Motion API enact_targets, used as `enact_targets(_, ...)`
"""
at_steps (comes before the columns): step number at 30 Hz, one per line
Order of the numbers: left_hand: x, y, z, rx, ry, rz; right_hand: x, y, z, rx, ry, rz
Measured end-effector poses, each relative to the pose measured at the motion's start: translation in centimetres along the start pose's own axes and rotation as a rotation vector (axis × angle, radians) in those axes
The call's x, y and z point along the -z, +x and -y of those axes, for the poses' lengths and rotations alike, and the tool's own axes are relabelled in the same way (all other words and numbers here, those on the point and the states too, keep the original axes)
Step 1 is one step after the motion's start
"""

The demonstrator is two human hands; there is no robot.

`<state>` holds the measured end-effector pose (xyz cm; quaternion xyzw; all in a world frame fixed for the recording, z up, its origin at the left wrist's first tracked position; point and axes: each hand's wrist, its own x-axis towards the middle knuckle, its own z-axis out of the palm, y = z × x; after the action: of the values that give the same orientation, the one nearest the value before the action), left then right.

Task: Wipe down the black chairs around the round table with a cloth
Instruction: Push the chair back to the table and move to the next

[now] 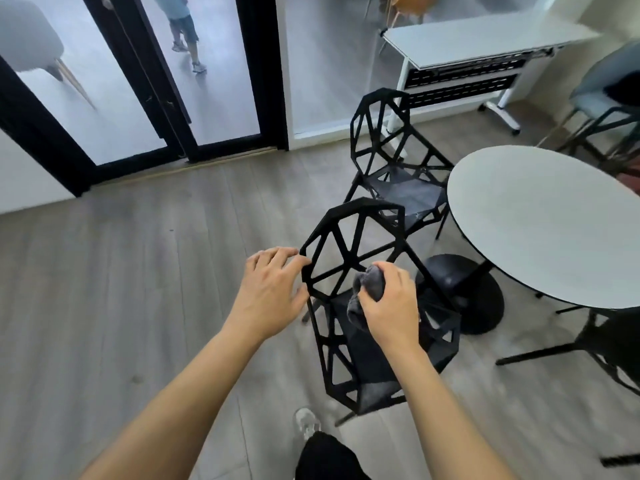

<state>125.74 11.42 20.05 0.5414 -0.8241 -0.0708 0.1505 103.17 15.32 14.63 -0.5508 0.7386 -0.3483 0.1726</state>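
A: Where's the wiping at?

B: On the nearest black open-lattice metal chair, which stands turned back-first toward the person beside the round white-topped table. The right hand has its fingers curled tight around a bunched grey cloth, held against the struts of the backrest. The left hand has fingers spread loosely, their tips touching the backrest's left edge — steadying it, I'd judge.

A: And the other chairs?

B: A second black lattice chair stands further off, its seat tucked near the table's rim. A dark chair leg frame shows at the right under the table edge; I can't tell more of that one.

A: What could go wrong here?

B: The cloth is a tight wad, so it may skim only the strut faces and miss the inner edges of the cut-outs. It could also snag at a lattice corner. And the left hand only rests there — a firm push from the right could tip or skid the light chair on the grey wood-plank floor.
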Motion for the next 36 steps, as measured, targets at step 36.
enact_targets(36,-22.3,45.3,8.4,-1.420,0.382,0.689,-24.5,22.4,3.7,-1.028,-0.069,-0.158)
